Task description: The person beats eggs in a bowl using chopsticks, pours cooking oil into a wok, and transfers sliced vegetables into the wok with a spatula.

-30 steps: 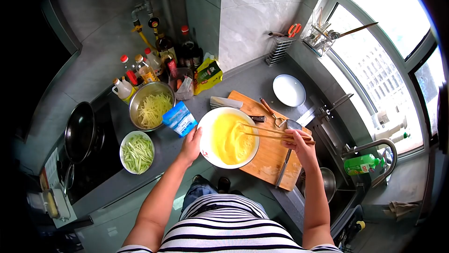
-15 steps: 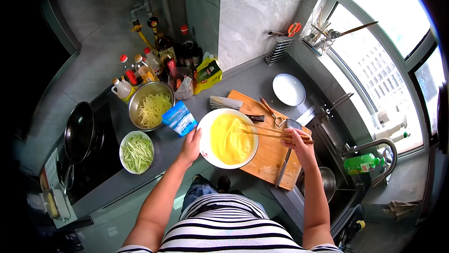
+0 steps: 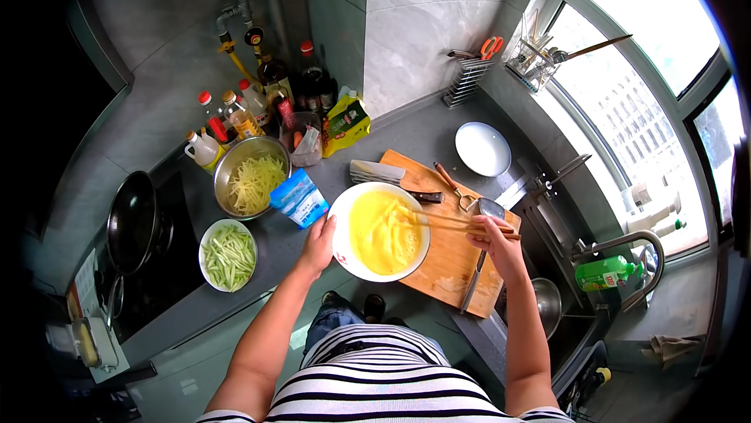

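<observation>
My left hand (image 3: pixel 318 244) grips the left rim of a white bowl (image 3: pixel 341 253), beside a blue packet (image 3: pixel 299 198). Yellow beaten egg (image 3: pixel 380 233) fills much of the bowl. Wooden chopsticks (image 3: pixel 458 224) are held in my right hand (image 3: pixel 501 244), their tips in the egg. Beneath the chopsticks and partly under the bowl is a wooden cutting board (image 3: pixel 450 282). On it rest a peeler (image 3: pixel 455 185) and a knife (image 3: pixel 473 282). A cleaver (image 3: pixel 377 172) lies at the board's upper left edge, its handle over the board.
Left of the packet are a steel bowl of pale shreds (image 3: pixel 254 184) and a bowl of green strips (image 3: pixel 228 255). A black pan (image 3: pixel 133 222) sits over the stove. Bottles (image 3: pixel 242 116) line the back corner. A white plate (image 3: pixel 483 149) is near the sink (image 3: pixel 575 286).
The egg's surface pattern has changed as the chopsticks moved through it. The bowl has shifted very slightly left. Both hands keep their holds.
</observation>
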Motion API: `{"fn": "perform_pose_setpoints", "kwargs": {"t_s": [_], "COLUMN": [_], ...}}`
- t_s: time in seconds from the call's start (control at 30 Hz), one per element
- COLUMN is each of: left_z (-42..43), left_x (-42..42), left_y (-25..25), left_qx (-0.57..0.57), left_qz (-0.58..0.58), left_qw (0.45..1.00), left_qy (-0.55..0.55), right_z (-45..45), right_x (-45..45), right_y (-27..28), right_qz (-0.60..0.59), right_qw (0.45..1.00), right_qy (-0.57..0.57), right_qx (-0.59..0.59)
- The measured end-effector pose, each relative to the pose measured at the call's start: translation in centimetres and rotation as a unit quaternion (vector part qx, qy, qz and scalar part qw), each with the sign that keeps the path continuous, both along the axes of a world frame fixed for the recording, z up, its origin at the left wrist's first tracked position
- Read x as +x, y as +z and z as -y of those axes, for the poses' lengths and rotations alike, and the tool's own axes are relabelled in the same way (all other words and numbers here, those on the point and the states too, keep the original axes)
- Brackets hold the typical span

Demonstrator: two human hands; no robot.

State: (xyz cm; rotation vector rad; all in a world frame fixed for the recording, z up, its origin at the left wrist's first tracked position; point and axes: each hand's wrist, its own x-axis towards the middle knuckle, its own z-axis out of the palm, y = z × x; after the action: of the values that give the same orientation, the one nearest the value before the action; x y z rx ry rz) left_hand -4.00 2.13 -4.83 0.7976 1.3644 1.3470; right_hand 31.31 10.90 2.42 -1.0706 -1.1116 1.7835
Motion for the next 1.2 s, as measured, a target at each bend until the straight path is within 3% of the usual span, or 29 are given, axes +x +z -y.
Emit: {"fn": "perform_pose_setpoints", "kwargs": {"t_s": [0.07,0.17,0.2,0.3,0.43,0.57,0.6,0.7,0.83,0.87,0.97,1.1,1.13,1.2], "left_z": [-0.1,-0.1,-0.2,-0.3,-0.4,-0.5,-0.5,-0.6,-0.7,-0.7,-0.7,-1.1,-1.3,-1.6], "left_x": [0.0,0.1,0.0,-0.1,-0.4,-0.5,-0.5,-0.4,-0.4,-0.4,0.0,0.4,0.3,-0.1], "left_y": [0.3,0.5,0.2,-0.2,-0.5,-1.1,-1.1,-1.4,-1.9,-1.9,-1.9,-4.1,-5.0,-7.1], "left_qx": [0.001,0.002,0.000,0.007,-0.004,-0.008,-0.009,-0.013,-0.019,-0.018,-0.020,-0.041,-0.047,-0.078], "left_qz": [-0.008,-0.014,-0.011,-0.010,-0.013,-0.031,-0.032,-0.021,-0.031,-0.025,-0.009,-0.013,-0.019,-0.030], "left_qw": [1.000,1.000,1.000,1.000,1.000,0.999,0.999,1.000,0.999,1.000,1.000,0.999,0.998,0.996], "left_qy": [0.001,0.003,0.003,0.004,-0.005,0.001,0.002,0.005,0.004,0.001,0.009,0.026,0.024,0.006], "right_z": [0.3,0.3,0.1,0.0,0.0,0.3,0.4,-0.1,0.0,-0.3,-0.4,-0.7,-0.7,-0.9], "right_x": [-0.1,0.0,-0.5,-0.3,-0.6,-0.4,-0.2,-0.9,-0.6,-0.3,-1.2,-1.1,-1.2,-1.7], "right_y": [0.7,0.2,0.3,0.2,0.0,0.6,0.5,0.0,0.5,0.1,-1.4,-3.2,-4.1,-5.2], "right_qz": [0.031,-0.078,-0.047,0.016,-0.043,0.015,-0.025,0.010,0.031,-0.021,0.028,0.038,-0.008,0.029], "right_qw": [0.998,0.995,0.999,0.999,0.999,0.996,0.996,0.998,0.997,0.995,0.999,0.996,0.997,0.999], "right_qy": [0.050,0.049,-0.007,0.033,0.001,0.079,0.081,-0.058,0.058,0.077,-0.040,0.045,0.023,-0.019], "right_qx": [-0.028,-0.031,0.020,-0.019,0.014,-0.044,-0.042,0.025,-0.035,-0.057,0.005,-0.068,-0.068,-0.031]}}
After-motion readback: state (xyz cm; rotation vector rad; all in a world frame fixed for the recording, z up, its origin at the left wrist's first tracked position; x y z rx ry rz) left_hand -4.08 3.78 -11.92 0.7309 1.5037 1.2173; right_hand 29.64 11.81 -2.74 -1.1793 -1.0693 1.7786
